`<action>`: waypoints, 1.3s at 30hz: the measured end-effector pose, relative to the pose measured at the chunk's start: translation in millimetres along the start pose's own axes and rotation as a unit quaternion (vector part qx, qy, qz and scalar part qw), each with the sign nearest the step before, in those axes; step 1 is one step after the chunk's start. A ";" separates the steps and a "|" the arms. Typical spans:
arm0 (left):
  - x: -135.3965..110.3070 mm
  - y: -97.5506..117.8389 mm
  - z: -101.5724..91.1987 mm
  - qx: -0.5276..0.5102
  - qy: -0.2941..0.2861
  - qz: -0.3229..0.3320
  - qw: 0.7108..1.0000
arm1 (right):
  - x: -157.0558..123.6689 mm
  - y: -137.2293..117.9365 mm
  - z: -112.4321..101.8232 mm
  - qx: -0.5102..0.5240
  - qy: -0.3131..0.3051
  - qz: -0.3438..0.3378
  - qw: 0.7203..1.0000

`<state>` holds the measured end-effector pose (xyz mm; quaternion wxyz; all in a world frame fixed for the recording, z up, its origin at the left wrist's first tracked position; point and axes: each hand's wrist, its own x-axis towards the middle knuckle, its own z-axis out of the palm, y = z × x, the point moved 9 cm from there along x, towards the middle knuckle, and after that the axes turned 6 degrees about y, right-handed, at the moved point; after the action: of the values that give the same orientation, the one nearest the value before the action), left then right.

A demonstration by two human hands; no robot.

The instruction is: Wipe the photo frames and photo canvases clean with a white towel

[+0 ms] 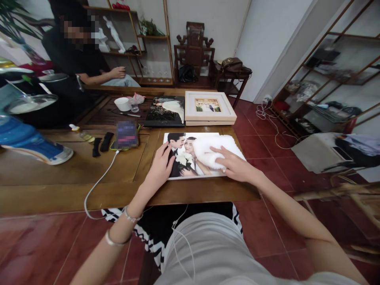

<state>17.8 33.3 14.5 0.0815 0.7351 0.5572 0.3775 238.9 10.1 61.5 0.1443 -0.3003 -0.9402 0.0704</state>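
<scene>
A wedding photo panel point(185, 158) lies flat on the wooden table point(118, 194) near its front edge. My left hand point(162, 162) rests on the panel's left side, fingers stretched out, gripping nothing. On the right part of the photo, my right hand point(233, 162) grips a fluffy white cloth point(208, 148), its forefinger extended over the top. The cloth covers much of the photo's right side. Behind the panel lie a dark photo panel point(166, 113) and a pale-framed wedding picture point(210, 107), which sits on top of another flat piece.
Left of the photo are a phone point(127, 134) with a white cable point(97, 178), black straps point(102, 144), a small bottle point(82, 133) and a blue pack point(29, 138). A white cup point(122, 104) stands farther back. Another person point(80, 51) sits across the table.
</scene>
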 end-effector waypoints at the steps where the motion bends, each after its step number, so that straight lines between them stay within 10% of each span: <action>1: 1.0 -0.6 1.6 -0.005 -0.012 0.010 1.000 | 7.5 13.6 1.1 -0.004 0.013 0.008 1.000; 10: 27.2 -15.6 6.8 -0.048 -0.033 0.023 0.998 | 33.5 60.3 13.5 -0.039 0.091 0.026 0.995; 22: 25.9 -23.1 11.2 -0.055 -0.018 0.007 0.998 | -11.0 -52.6 13.2 0.018 0.007 -0.034 0.999; 33: 25.9 -19.6 9.0 -0.056 -0.034 0.010 0.998 | 41.9 67.5 7.7 -0.055 0.083 0.068 0.993; 39: 24.8 -21.5 9.3 -0.056 -0.019 0.004 0.998 | 40.9 42.9 18.4 -0.070 0.061 0.058 0.994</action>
<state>9.9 65.8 7.9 0.1309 0.7388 0.5304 0.3946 224.6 68.0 44.0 0.1752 -0.3678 -0.9132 -0.0058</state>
